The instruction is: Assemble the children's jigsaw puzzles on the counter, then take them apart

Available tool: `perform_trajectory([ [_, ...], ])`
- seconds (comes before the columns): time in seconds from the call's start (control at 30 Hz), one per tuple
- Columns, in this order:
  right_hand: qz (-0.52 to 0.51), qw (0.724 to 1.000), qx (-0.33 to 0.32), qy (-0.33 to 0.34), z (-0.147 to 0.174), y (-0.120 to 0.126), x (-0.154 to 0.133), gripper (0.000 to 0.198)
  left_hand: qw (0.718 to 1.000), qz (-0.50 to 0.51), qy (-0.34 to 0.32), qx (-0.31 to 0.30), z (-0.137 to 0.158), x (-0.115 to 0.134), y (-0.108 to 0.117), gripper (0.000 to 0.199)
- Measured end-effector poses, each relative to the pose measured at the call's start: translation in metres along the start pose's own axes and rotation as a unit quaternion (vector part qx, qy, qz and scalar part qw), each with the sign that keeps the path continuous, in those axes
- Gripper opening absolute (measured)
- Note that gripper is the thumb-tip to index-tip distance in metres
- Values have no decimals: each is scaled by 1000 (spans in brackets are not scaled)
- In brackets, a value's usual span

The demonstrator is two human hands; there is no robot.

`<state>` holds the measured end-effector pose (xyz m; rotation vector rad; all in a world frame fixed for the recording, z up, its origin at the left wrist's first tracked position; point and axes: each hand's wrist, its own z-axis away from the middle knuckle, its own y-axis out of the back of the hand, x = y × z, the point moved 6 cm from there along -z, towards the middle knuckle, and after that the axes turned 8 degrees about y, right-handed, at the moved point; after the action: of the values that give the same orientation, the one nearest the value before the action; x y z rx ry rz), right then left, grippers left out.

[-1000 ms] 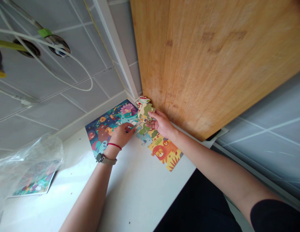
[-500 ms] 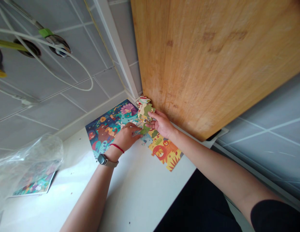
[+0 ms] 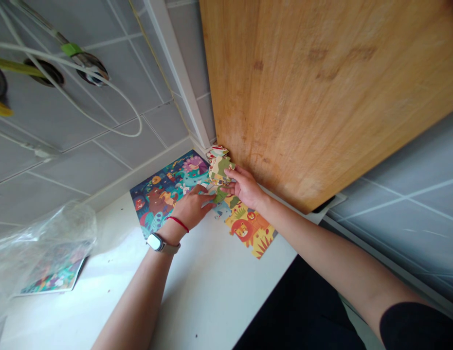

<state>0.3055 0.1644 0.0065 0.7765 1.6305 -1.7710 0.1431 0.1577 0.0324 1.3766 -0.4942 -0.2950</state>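
Observation:
My right hand (image 3: 248, 189) has its thumb over a cream-and-green puzzle piece (image 3: 220, 167) and its other fingers below, holding it with several pieces bunched underneath. My left hand (image 3: 191, 208), with a red cord and a watch at the wrist, pinches at a green puzzle piece (image 3: 220, 195) beside the joined pieces. A partly assembled lion puzzle (image 3: 244, 229) lies on the white surface under and beside my right hand. To the left, partly covered by my left hand, lies a dark blue animal picture sheet (image 3: 156, 194).
A large wooden board (image 3: 302, 97) leans at the right, close to my right hand. Clear plastic wrapping (image 3: 65, 233) lies over another picture card (image 3: 54, 270) at the left of the white tabletop (image 3: 197, 291). Cables (image 3: 117, 97) hang before the tiled wall.
Both hands stay almost in place, the left fingers shifting only slightly at the green piece. The watch face now looks brighter.

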Motion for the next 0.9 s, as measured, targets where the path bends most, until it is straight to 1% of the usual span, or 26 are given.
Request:
perform_trajectory([
  [0.13, -1, 1000, -1, -2, 0, 0, 0, 30, 998, -35, 27, -42, 2, 5, 3, 37],
  [0.23, -2, 1000, 0, -1, 0, 1, 0, 30, 997, -35, 33, -55, 3, 7, 6, 38],
  [0.4, -1, 1000, -3, -1, 0, 1, 0, 29, 996, -21, -14, -83, 7, 6, 6, 35],
  [0.5, 0, 1000, -6, 2, -1, 1, 0, 29, 994, -28, -31, -105, 12, 8, 4, 39],
  [0.7, 4, 1000, -13, 6, -2, 1, 1, 28, 993, -27, -26, -115, 19, 16, 3, 43],
  [0.9, 4, 1000, -9, 2, -1, 1, 1, 28, 993, -26, -27, -109, 17, 17, 1, 41],
])
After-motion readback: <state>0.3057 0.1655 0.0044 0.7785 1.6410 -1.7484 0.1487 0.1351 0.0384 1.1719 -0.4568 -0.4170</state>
